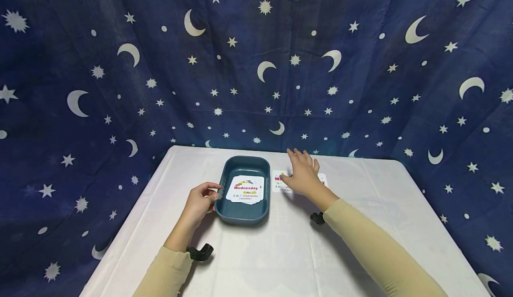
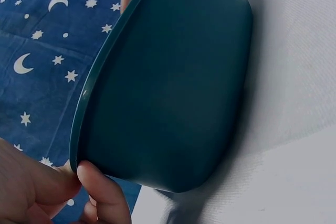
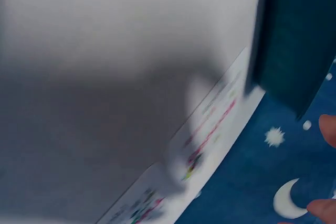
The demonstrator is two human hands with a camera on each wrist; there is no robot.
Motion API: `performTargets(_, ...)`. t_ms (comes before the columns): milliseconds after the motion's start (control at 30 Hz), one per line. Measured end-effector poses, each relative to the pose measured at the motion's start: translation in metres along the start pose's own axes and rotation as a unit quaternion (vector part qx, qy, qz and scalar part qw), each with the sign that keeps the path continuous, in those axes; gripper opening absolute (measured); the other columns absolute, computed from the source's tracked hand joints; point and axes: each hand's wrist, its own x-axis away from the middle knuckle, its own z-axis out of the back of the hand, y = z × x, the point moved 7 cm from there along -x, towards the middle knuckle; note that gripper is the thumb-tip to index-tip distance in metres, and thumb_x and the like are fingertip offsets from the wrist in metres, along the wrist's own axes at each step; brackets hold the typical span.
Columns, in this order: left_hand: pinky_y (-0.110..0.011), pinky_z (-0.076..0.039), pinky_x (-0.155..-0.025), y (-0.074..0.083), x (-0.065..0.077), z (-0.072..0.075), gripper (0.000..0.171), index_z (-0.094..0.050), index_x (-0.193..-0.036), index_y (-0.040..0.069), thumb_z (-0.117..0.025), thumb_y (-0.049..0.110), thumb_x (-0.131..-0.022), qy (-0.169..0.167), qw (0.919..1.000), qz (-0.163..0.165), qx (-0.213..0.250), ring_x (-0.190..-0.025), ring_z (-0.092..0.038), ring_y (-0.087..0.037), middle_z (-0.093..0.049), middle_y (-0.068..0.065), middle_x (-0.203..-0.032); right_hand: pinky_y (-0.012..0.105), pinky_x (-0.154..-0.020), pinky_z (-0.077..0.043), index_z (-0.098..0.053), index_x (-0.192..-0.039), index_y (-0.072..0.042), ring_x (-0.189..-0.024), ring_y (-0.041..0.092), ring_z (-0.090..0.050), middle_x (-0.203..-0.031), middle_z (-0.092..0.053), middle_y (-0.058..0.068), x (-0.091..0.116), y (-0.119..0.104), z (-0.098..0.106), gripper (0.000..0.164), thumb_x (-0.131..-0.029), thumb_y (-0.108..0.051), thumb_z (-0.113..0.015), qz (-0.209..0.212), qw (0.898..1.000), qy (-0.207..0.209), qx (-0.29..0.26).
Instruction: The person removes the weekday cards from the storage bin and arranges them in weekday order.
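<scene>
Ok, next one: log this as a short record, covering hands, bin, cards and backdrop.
left hand: pinches the left rim of the bin
right hand: fingers apart, over the table cards, no card visibly held
in bin: Wednesday card, face up, edge of another showing beneath
on table: two cards right of the bin, partly hidden by the right hand in the head view
tabletop: white
backdrop: blue, with moons and stars

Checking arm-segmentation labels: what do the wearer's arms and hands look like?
Left hand and right hand are bare, no gloves. Left sleeve and right sleeve are plain beige, reaching near the wrists. Curved black piece at the left wrist; smaller-looking black piece at the right.
</scene>
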Motion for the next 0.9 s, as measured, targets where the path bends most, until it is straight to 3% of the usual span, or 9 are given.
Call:
performTargets(533,-0.025,-0.053,-0.054,-0.002,-0.001,0.000,0.030,-0.075,-0.123,0.001,-0.062,-0.010,-0.098,0.001,1.0000,0.004,0.003,-0.063,-0.055,-0.015,-0.060,-0.007,-0.089,0.079,-0.127,-0.012,-0.028,-0.171,-0.023,-0.164,0.045,-0.020,-0.179,-0.022,0.016,0.014,-0.076,-0.015,0.115,-0.081,-0.056,-0.090,0.066,0.997,-0.042,-0.007)
performTargets(900,-0.025,-0.053,-0.055,-0.001,0.000,0.000,0.029,-0.074,-0.123,0.001,-0.064,-0.009,-0.098,0.000,1.0000,0.004,0.002,-0.063,-0.055,-0.014,-0.060,-0.006,-0.089,0.079,-0.128,-0.007,-0.028,-0.171,-0.026,-0.167,0.046,-0.012,-0.179,-0.021,0.014,0.012,-0.102,-0.037,0.118,-0.078,-0.055,-0.094,0.098,0.991,-0.085,0.018)
